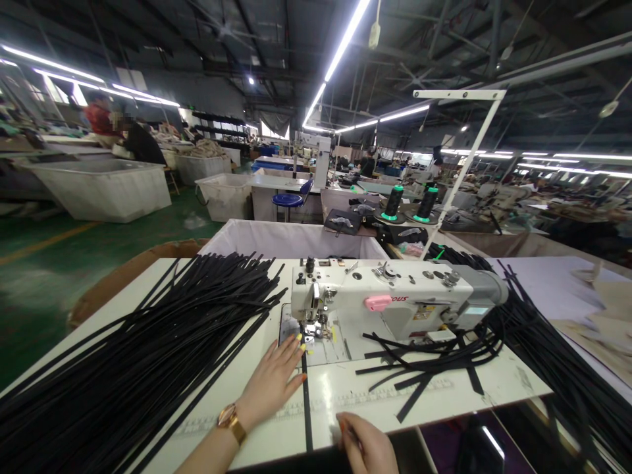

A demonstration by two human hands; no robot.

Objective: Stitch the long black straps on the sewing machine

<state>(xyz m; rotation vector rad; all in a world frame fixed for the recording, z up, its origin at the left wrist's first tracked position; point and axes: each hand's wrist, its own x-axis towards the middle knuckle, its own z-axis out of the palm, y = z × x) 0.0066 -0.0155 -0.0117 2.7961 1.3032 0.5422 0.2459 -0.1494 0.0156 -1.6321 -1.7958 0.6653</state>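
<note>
A narrow black strap [307,408] runs from under the presser foot of the white sewing machine [355,299] to the table's front edge. My left hand [276,378], with a gold watch at the wrist, lies flat with fingers stretched out, its fingertips beside the presser foot [312,331] and the strap. My right hand [368,444] is at the table's front edge, right of the strap, its fingers curled and pressed together. What it holds, if anything, is hidden. Several loose black strips [419,362] lie under the machine's arm.
A big pile of black straps [162,336] covers the table's left side; more straps [557,349] hang at the right. Two black thread cones [394,203] stand behind the machine. A cloth-lined bin [296,238] adjoins the table's back. People [141,139] work at the far left.
</note>
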